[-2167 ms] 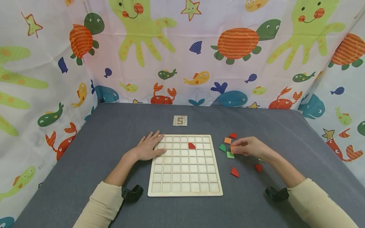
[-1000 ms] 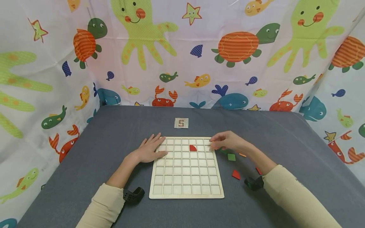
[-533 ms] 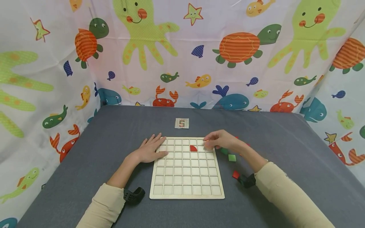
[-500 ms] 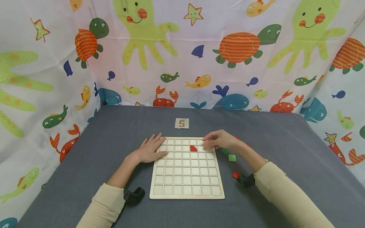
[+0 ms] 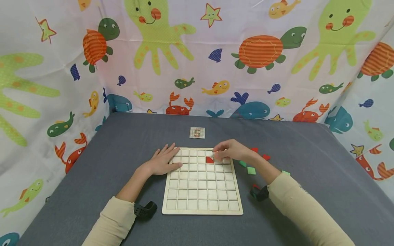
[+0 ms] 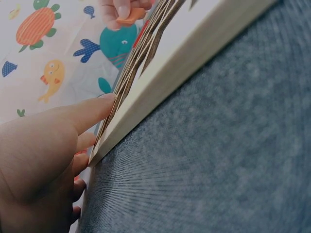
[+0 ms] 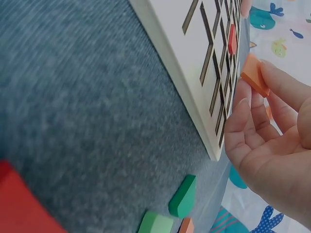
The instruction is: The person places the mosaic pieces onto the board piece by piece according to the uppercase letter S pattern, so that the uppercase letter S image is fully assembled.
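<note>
A pale wooden grid board [image 5: 201,212] lies on the dark grey cloth. My left hand [image 5: 160,163] rests with spread fingers on the board's upper left corner. Between thumb and fingers, my right hand [image 5: 231,150] pinches an orange square tile [image 7: 254,75], held over the upper right part of the board. In the head view those fingers mostly hide the tile. One red quarter-round tile [image 5: 209,160] sits in a cell of the second row, just left of the right hand's fingertips.
Loose tiles lie right of the board: a light green square [image 5: 251,171], a darker green tile [image 5: 243,163], red tiles [image 5: 266,157] and others partly under the right arm. A small pattern card [image 5: 197,133] lies behind the board. A printed curtain [image 5: 197,51] surrounds the table.
My right hand has picked up the orange tile from the loose ones and carried it left, over the board's upper rows. The left hand stays on the board's corner.
</note>
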`<act>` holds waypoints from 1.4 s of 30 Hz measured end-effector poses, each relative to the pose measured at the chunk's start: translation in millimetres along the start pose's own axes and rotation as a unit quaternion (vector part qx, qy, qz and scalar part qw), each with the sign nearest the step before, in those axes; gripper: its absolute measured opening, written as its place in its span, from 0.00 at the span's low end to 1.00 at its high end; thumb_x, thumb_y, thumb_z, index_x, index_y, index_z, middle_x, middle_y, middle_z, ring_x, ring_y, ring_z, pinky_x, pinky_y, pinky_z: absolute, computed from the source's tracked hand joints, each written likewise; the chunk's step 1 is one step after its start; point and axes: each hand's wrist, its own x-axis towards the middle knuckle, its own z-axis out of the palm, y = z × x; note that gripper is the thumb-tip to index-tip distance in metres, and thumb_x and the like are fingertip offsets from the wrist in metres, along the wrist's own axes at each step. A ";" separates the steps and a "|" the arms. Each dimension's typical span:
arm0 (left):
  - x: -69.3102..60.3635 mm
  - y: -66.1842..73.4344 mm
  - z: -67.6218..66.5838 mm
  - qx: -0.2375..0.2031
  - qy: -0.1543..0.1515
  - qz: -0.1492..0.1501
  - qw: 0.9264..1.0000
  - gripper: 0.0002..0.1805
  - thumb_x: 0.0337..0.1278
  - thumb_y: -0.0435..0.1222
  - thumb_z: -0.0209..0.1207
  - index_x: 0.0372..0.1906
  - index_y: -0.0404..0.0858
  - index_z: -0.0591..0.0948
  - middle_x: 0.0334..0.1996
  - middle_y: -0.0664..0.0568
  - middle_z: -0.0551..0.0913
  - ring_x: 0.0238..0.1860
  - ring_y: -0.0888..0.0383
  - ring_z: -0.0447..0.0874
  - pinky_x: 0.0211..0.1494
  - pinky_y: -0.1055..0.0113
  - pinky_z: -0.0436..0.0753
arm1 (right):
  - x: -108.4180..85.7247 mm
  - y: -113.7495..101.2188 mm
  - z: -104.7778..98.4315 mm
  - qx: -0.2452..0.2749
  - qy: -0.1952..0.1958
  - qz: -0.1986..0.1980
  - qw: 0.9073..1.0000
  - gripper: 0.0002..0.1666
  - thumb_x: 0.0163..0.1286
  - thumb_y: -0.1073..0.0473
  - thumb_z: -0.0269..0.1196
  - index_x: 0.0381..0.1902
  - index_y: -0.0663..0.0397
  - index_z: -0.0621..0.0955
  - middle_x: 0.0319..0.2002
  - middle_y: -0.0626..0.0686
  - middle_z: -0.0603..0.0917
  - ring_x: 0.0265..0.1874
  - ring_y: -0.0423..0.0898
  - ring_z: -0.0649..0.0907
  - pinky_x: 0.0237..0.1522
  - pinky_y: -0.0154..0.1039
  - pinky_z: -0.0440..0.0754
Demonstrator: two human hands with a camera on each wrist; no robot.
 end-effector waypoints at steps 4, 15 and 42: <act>0.2 -0.4 -0.7 0.001 -0.001 0.000 1.000 0.39 0.68 0.52 0.50 0.75 0.36 0.53 0.74 0.38 0.45 0.73 0.38 0.36 0.68 0.38 0.37 | 4.0 -2.4 2.9 0.006 0.000 0.004 1.000 0.16 0.68 0.61 0.63 0.51 0.62 0.82 0.36 0.53 0.85 0.33 0.51 0.80 0.36 0.42 0.78; -0.1 -1.3 0.1 -0.002 -0.003 0.000 1.000 0.40 0.68 0.52 0.50 0.75 0.36 0.53 0.74 0.38 0.45 0.73 0.38 0.35 0.68 0.39 0.36 | 15.6 -11.3 16.2 -0.024 -0.015 -0.032 0.999 0.15 0.68 0.62 0.62 0.50 0.63 0.82 0.42 0.54 0.84 0.38 0.47 0.80 0.39 0.42 0.77; 1.0 1.1 0.4 0.008 -0.001 -0.014 1.000 0.40 0.67 0.53 0.51 0.75 0.37 0.54 0.74 0.39 0.46 0.73 0.40 0.36 0.68 0.39 0.37 | 35.6 -20.2 37.6 -0.057 -0.025 -0.066 0.996 0.10 0.67 0.65 0.63 0.44 0.61 0.85 0.28 0.51 0.84 0.24 0.45 0.74 0.31 0.36 0.74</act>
